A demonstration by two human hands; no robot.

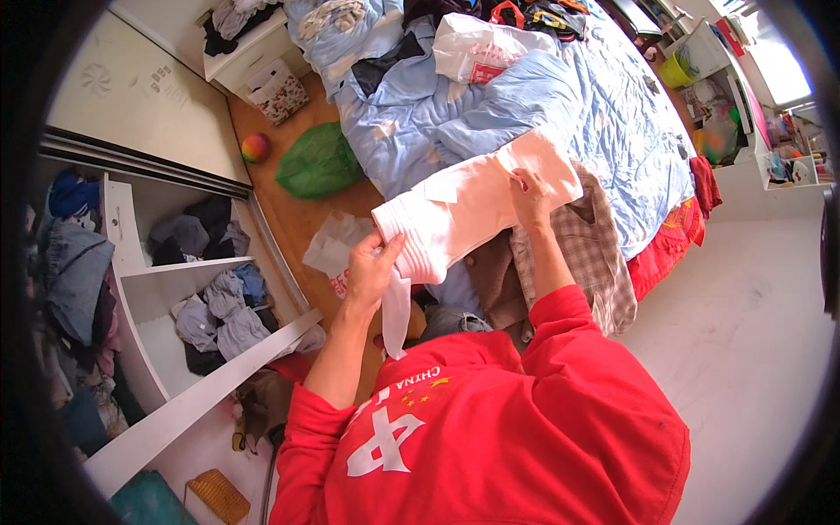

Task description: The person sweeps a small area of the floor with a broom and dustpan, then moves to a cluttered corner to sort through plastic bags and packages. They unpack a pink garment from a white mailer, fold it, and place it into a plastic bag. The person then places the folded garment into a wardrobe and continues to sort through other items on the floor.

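A pale pink folded cloth piece (476, 197), probably a garment, is held out in front of me over the edge of the bed. Its near left end has a thick ribbed band (410, 243), and a small white tag (441, 190) lies on top. My left hand (371, 266) grips the banded end, thumb on top. From beside that hand a white strip (396, 318) hangs down. Farther along the cloth, my right hand (530, 197) grips its right part with curled fingers. Beneath it, a plaid garment (600, 262) and a brown garment (495, 279) hang at the bed's edge.
A blue quilt (617, 131) covers the bed, with a white plastic bag (472, 49) on it. An open wardrobe (151, 295) with clothes stands left. On the floor are a green bag-like item (318, 161), a ball (256, 147) and another plastic bag (338, 246).
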